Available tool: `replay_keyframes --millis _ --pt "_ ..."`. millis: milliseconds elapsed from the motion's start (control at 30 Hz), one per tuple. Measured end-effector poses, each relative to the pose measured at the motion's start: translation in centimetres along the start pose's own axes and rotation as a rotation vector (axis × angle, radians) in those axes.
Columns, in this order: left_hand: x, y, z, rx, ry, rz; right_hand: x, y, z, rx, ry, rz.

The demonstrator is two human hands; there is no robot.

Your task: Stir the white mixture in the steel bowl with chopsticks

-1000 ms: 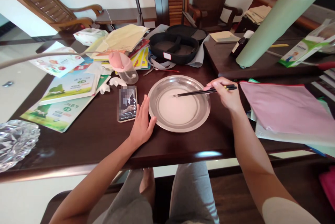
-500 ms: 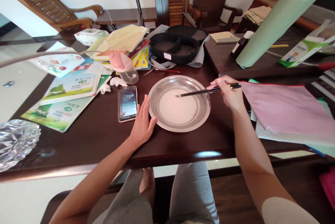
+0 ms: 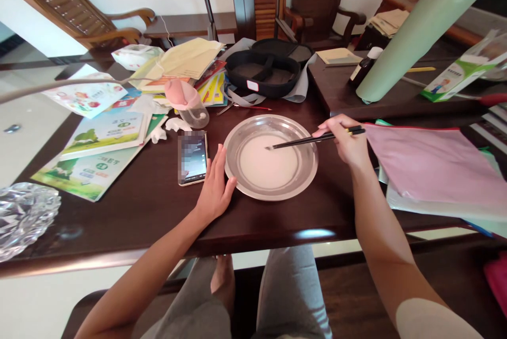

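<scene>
A round metal dish (image 3: 307, 170) sits on the dark wooden table (image 3: 142, 207) and holds a pale white liquid (image 3: 268, 165). My right hand (image 3: 346, 141) is closed round a pair of black chopsticks (image 3: 307, 141), whose tips dip into the liquid near the dish's middle. My left hand (image 3: 214, 188) lies flat on the table, fingers together and stretched out, its edge against the dish's left rim. A phone (image 3: 193, 157) with a lit screen lies just left of that hand.
Picture books (image 3: 101, 133) and papers crowd the table's back left, with a pink-lidded cup (image 3: 186, 101) and a black case (image 3: 267, 69) behind the dish. A pink folder (image 3: 428, 165) lies right, a crumpled clear wrap (image 3: 24, 215) far left. A green cylinder (image 3: 415, 30) leans at the right.
The chopstick tips have shifted slightly right within the liquid, and my right hand has drawn a little to the right. The phone's screen picture has changed. My left hand has stayed put.
</scene>
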State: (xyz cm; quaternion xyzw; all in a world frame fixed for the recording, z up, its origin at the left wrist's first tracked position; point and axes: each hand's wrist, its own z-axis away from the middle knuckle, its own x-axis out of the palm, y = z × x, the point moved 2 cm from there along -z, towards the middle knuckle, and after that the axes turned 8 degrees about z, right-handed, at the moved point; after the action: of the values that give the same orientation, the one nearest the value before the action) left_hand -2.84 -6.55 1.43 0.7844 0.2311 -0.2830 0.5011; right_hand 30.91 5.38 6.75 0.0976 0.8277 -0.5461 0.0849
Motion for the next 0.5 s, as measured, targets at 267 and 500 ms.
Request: replay_keyframes --millis 267,500 --pt "0.0 0.1 0.0 -0.002 -0.004 -0.003 1.2 -0.3 0.5 0.01 -0.202 -0.06" --pt "0.0 0.3 -0.1 -0.006 -0.007 0.0 -0.3 0.1 -0.1 0.017 0.048 -0.077"
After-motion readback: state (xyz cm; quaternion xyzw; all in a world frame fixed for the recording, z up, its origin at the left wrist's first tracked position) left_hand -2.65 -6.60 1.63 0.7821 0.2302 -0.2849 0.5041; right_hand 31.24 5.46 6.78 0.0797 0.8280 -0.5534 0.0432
